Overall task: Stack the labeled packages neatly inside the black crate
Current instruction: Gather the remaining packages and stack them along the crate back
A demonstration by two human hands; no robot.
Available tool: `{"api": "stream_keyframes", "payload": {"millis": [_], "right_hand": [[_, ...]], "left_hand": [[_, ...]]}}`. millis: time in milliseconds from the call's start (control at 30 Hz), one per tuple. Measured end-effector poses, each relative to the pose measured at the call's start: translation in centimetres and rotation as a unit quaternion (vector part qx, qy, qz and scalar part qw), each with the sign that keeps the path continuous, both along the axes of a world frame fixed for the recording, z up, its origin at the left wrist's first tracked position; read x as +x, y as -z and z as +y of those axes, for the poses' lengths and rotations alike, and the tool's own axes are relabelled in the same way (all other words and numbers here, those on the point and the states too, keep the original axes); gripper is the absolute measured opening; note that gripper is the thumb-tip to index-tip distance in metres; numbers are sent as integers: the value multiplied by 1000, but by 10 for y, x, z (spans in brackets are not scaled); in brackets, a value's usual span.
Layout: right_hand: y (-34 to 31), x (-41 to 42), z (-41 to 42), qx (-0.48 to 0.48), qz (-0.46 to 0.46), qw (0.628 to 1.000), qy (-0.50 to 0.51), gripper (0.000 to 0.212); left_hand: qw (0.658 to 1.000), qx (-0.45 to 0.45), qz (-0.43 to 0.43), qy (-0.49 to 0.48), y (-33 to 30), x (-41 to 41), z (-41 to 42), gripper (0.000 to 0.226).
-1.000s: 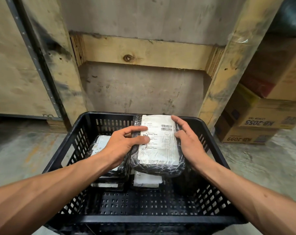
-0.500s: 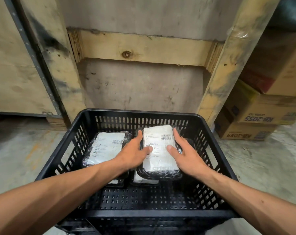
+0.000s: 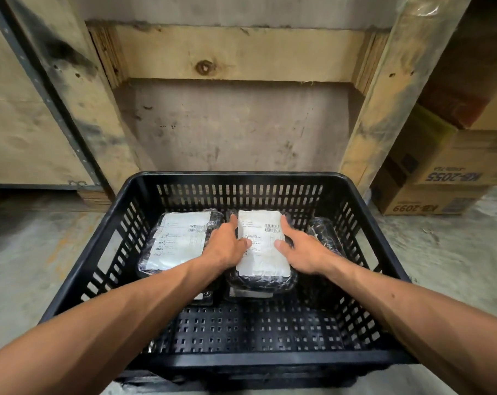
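Note:
A black slotted crate (image 3: 235, 182) stands on the floor before me. Inside, at the middle of the far half, a black-wrapped package with a white label (image 3: 263, 246) lies on top of another package whose edge shows beneath. My left hand (image 3: 227, 246) grips its left side and my right hand (image 3: 301, 250) grips its right side, thumbs on the label. A second labeled package (image 3: 178, 240) lies on a stack to the left. A dark wrapped package (image 3: 324, 232) sits at the right, partly hidden by my right hand.
The crate's near half shows bare perforated floor (image 3: 255, 326). A wooden crate frame (image 3: 235, 52) rises right behind. Cardboard boxes (image 3: 444, 178) are stacked at the right. Concrete floor (image 3: 27, 252) lies on both sides.
Both hands have lowered the labeled package from above the crate rim down onto the middle stack. The left stack's label has come into full view.

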State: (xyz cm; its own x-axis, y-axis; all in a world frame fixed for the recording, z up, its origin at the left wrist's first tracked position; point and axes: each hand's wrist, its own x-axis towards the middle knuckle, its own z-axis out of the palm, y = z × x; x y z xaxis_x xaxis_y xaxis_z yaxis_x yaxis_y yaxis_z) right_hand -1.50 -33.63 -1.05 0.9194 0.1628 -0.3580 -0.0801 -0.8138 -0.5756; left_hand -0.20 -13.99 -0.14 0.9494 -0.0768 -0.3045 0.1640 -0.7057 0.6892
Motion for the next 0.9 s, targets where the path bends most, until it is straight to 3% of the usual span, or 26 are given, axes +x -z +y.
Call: {"api": "stream_keyframes", "payload": {"millis": [67,200,367,433,567,733,900], "right_hand": [[4,4,-2,-20,40,999,-31,83],[17,7,-1,-94,149,978,-114,122],[15,3,5,-172,167,957,-161,150],[14,0,7,-189,136,955,-182,147],[14,1,-1,-190,115,943,-246,138],[15,9,-4,-215,97,923,-303,131],[16,8,-4,-226,91,916,-319,125]], "left_hand": [[995,80,23,54,4,4,-5,76],[967,213,74,122,23,3,-18,73],[937,283,66,192,26,-3,-13,66],[898,334,56,280,22,-5,-5,66],[772,466,-38,431,16,-1,17,85],[742,486,-115,447,20,1,33,85],[724,515,-111,446,19,-1,31,89]]}}
